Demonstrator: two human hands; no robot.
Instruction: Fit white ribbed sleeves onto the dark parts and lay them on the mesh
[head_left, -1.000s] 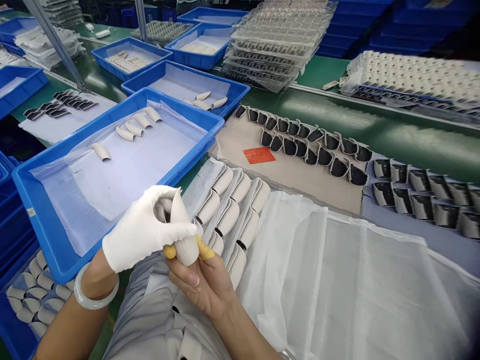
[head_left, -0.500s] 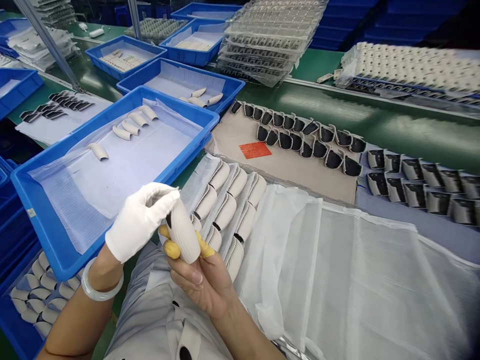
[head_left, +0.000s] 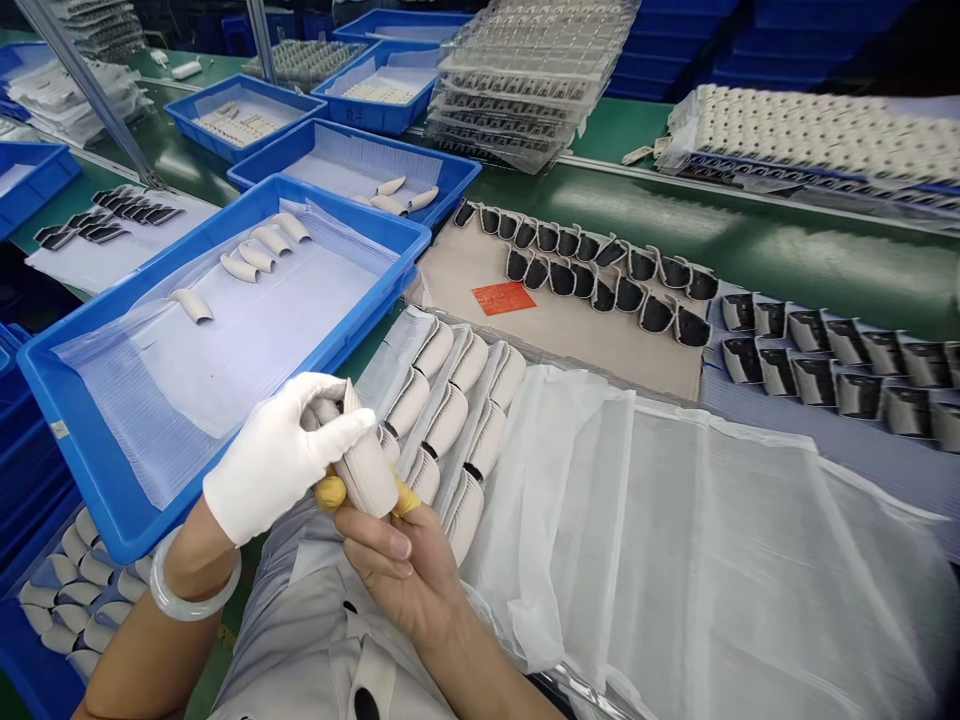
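Observation:
A curved cream plastic shell (head_left: 367, 462) is held over my lap by both hands. My left hand (head_left: 281, 460), in a white glove, wraps its fingers over the shell's upper end. My right hand (head_left: 394, 555), bare with yellow finger cots, pinches the shell's lower end from below. Just right of the hands lie rows of similar cream shells (head_left: 450, 415) between sheets of white foam. The near blue tray (head_left: 97, 455), lined with white foam, holds several cream shells (head_left: 255, 255) at its far side.
White mesh cloth (head_left: 712, 560) covers the bench at right. Rows of black-lined parts (head_left: 600, 275) lie on cardboard by a green conveyor (head_left: 787, 245). More blue trays (head_left: 352, 160), stacked clear blister trays (head_left: 532, 80) and a bin of cream shells (head_left: 67, 590) at lower left surround me.
My left hand's fingers lifted off the shell's top half a second ago and now close over it again. The shell has tilted and turned a little between both hands.

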